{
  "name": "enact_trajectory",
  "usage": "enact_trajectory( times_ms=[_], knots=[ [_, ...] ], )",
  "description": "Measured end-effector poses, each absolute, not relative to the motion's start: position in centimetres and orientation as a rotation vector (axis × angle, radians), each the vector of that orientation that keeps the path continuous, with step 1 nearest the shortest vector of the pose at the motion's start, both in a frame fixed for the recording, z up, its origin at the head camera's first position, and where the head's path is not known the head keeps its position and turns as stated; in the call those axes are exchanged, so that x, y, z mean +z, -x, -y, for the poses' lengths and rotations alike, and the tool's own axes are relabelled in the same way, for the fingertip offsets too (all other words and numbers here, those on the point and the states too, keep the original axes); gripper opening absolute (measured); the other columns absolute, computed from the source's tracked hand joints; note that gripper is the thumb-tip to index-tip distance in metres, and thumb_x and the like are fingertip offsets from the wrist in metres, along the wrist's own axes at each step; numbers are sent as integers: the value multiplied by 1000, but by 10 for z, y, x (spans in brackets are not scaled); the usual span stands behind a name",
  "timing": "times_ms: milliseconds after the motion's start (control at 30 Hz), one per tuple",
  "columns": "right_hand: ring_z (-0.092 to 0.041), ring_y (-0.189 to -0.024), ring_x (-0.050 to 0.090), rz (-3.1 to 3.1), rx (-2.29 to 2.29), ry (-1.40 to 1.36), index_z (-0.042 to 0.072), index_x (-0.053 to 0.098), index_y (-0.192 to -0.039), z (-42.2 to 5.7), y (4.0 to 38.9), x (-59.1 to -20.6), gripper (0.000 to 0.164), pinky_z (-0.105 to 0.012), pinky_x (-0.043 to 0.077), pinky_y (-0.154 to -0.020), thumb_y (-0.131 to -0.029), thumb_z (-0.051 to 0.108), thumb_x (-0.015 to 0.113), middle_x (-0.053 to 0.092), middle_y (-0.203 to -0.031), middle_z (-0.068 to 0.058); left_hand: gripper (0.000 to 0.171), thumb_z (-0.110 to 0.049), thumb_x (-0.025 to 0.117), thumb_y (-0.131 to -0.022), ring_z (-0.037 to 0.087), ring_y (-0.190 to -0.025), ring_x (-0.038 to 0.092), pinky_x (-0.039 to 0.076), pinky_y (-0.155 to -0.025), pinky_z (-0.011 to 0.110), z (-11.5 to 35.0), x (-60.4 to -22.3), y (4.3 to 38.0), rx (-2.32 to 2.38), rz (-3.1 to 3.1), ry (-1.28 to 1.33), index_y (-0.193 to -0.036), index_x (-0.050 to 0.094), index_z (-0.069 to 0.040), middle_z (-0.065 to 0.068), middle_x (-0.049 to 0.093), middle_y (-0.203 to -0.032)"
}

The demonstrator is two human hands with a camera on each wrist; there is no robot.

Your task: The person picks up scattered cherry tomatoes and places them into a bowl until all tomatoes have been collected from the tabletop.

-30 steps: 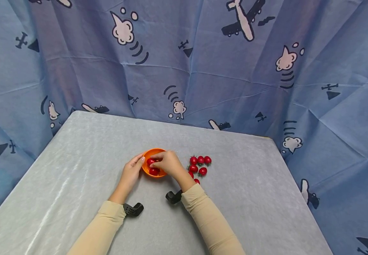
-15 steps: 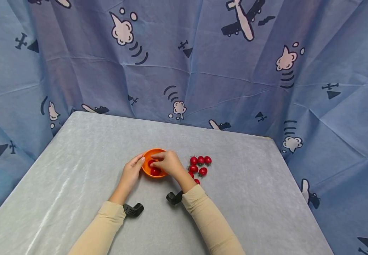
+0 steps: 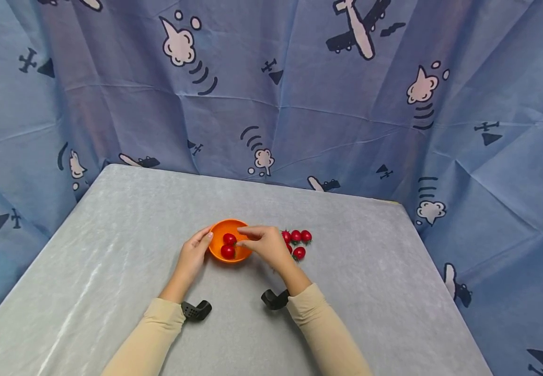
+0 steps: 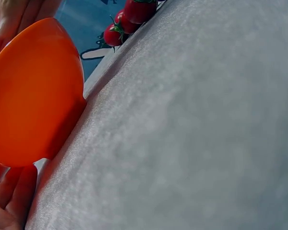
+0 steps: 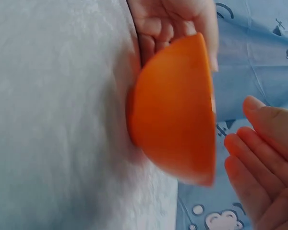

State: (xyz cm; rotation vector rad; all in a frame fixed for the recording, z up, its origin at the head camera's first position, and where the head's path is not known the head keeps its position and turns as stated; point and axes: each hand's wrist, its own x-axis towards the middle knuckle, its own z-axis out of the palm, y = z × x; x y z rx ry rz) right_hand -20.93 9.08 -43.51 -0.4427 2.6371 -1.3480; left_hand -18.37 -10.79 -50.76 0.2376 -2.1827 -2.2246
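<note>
An orange bowl (image 3: 218, 227) stands on the table, with two red cherry tomatoes (image 3: 227, 251) inside it. My left hand (image 3: 193, 255) holds the bowl at its left side, thumb over the rim and fingers against the outer wall. Over the right rim is my right hand (image 3: 267, 244), its thumb and fingers apart with nothing between them. The right wrist view shows this right hand (image 5: 266, 165) above the mouth of the bowl (image 5: 175, 112). Several more cherry tomatoes (image 3: 299, 253) lie right of the bowl, some hidden behind the right hand.
A pale grey cloth covers the table (image 3: 393, 292). Behind it hangs a blue curtain (image 3: 233, 115) printed with planes and clouds. Black wrist cameras (image 3: 198, 310) are strapped to both wrists.
My right hand has let go of a cherry tomato in the bowl and drawn back to the right, up over the rim. The left hand and bowl have stayed in place.
</note>
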Motion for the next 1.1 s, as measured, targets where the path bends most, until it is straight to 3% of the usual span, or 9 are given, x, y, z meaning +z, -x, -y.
enact_trajectory(
  times_ms=[200,433,667,833,1100],
  knots=[
    [-25,-112,69,-2651,-1375,449,11,76,-115,-112,205,-431,34,-36,58,-93,-82,17,81,74,-117,-7,43,-22,51,-104,26,-140,46,36,-118,39,106,-506,182,-2230,2165,-261,-142,53,-2,15,53,-148],
    [-29,-110,69,-2671,-1440,298,11,76,-114,-133,204,-432,35,-37,59,-91,-81,16,82,75,-115,-7,44,-22,50,-105,24,-140,45,38,-114,26,105,-503,181,-2250,2169,-257,-144,51,-1,15,50,-150],
    [-26,-112,68,-2654,-1462,128,12,74,-119,-156,203,-432,39,-38,59,-90,-82,17,82,74,-119,-6,44,-22,50,-105,25,-141,45,35,-119,39,105,-505,182,-2243,2161,-249,-143,52,-1,16,51,-149],
    [-26,-117,65,-2688,-1412,81,12,74,-120,-169,204,-433,39,-40,57,-96,-82,18,82,72,-122,-8,43,-22,50,-105,23,-141,45,35,-118,37,106,-507,183,-2251,2161,-248,-143,52,-2,14,51,-150],
    [-25,-119,64,-2681,-1421,41,13,74,-120,-189,202,-435,39,-39,57,-89,-81,20,82,69,-128,-8,43,-24,50,-105,23,-140,45,37,-117,32,106,-506,184,-2235,2172,-260,-143,52,-2,14,51,-149]
  ],
)
